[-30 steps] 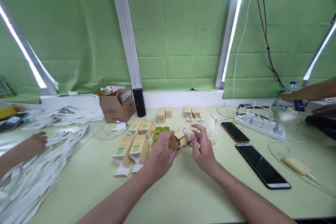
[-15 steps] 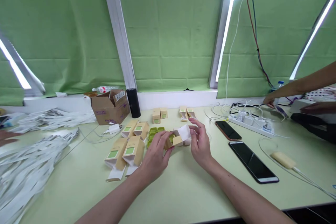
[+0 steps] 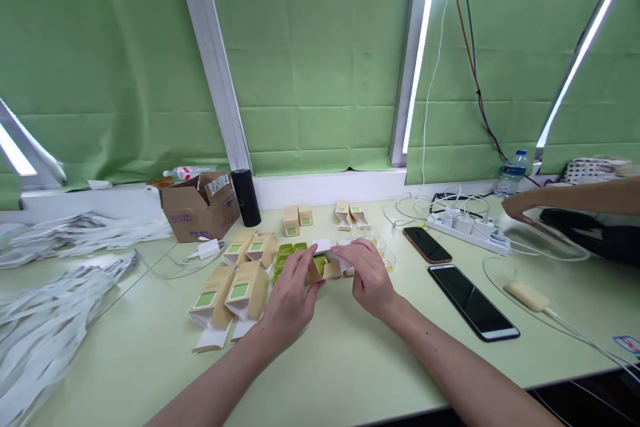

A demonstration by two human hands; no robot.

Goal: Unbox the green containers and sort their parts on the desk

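My left hand [image 3: 289,296] and my right hand [image 3: 369,277] together hold a small tan carton [image 3: 325,264] just above the pale green table [image 3: 350,360]. The carton's end is open, something green shows inside, and its white flap sticks up by my right fingers. Small green pots [image 3: 289,253] sit right behind the carton. Several tan cartons with green labels [image 3: 234,280] lie to the left of my left hand, their flaps open. More small cartons [image 3: 298,219] stand further back.
A brown cardboard box [image 3: 195,210] and a black cylinder [image 3: 248,197] stand at the back left. White paper strips [image 3: 45,320] are piled at far left. Two phones [image 3: 470,300], a power strip [image 3: 467,230] with cables and another person's hand [image 3: 520,207] are at right.
The view has drifted right and up. My right hand has come down over the carton's white flap, pressing it towards the open end. The other person's hand at the far left has left view.
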